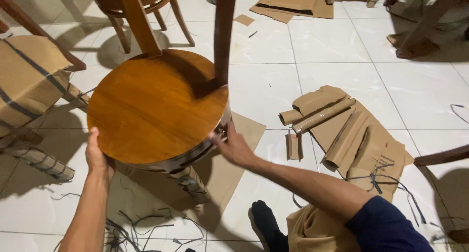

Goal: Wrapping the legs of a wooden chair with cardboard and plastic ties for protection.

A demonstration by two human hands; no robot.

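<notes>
Head view: round glossy brown wooden chair seat at centre-left; left hand clasps its lower-left rim, right hand curls on the lower-right rim, fingers blurred. Torn brown cardboard wrapping lies right of centre on white floor tiles; cut black straps lie at the bottom left.

A: Round chair seat: wood, amber varnish, smooth and glossy, grain visible. Back posts the same wood, darker stain, duller sheen.

B: Noted. Scraps on the right?

A: Brown cardboard, matt, torn edges rough, some pieces rolled. The sheet under the chair is the same stock.

B: Floor?

A: White glazed tile, smooth, a soft shine. Black straps lying on it look like thin plastic, slightly glossy.
</notes>
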